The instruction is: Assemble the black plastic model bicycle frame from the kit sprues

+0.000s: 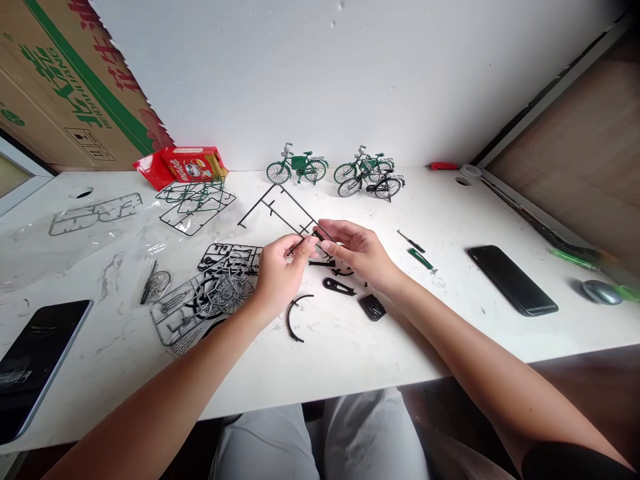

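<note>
Both of my hands hold a black plastic sprue frame (295, 203) raised over the middle of the table. My left hand (281, 270) pinches its near end between thumb and fingers. Across from it, my right hand (357, 250) grips the frame's right side, with the thumb close to the left fingertips. A small dark part at the fingertips is partly covered. Below the hands lie a curved black mudguard (295, 320), a black chain-guard-like part (339, 287) and a black square piece (373, 307). Left of my left hand are more sprues with silver spoked wheels (233, 292).
Assembled model bicycles stand at the back, including a green one (300, 167) and a black one (373, 183). Also around are a red box (195, 163), green sprues (200, 200), two phones (513, 279), a small green-handled tool (420, 259) and a computer mouse (603, 291).
</note>
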`<move>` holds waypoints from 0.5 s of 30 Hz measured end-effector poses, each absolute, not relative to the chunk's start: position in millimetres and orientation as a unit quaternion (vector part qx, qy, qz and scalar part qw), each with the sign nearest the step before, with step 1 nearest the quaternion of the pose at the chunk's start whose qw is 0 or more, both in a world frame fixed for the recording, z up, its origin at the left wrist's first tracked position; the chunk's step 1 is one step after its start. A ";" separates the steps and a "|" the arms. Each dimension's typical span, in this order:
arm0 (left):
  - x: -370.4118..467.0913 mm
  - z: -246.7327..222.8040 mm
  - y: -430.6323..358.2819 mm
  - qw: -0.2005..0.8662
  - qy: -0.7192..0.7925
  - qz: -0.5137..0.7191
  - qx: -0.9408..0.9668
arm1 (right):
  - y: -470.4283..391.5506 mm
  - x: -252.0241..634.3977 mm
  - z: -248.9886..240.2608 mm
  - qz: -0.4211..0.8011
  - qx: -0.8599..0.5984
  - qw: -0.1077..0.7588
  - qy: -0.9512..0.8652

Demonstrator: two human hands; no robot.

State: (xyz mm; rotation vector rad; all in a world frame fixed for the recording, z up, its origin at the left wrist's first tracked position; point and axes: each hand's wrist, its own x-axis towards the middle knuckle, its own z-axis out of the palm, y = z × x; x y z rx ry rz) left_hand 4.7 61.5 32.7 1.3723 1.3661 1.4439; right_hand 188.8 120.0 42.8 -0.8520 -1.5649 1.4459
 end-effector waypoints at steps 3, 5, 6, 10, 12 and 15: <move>6.9 34.0 61.2 0.380 0.530 0.566 0.505 | 119.2 190.0 42.7 0.612 -0.318 0.402 -0.602; 8.6 35.3 60.8 0.404 0.527 0.576 0.476 | 119.5 190.9 42.8 0.618 -0.316 0.400 -0.598; 9.3 35.9 60.7 0.414 0.525 0.580 0.465 | 120.0 191.3 42.6 0.620 -0.314 0.401 -0.597; 10.7 37.5 62.0 0.450 0.520 0.590 0.422 | 122.1 192.2 42.2 0.637 -0.303 0.399 -0.586; 10.4 37.6 63.8 0.470 0.524 0.596 0.386 | 122.4 192.5 43.0 0.640 -0.302 0.394 -0.586; 9.6 37.5 66.2 0.495 0.526 0.588 0.364 | 121.5 192.6 44.4 0.641 -0.295 0.378 -0.599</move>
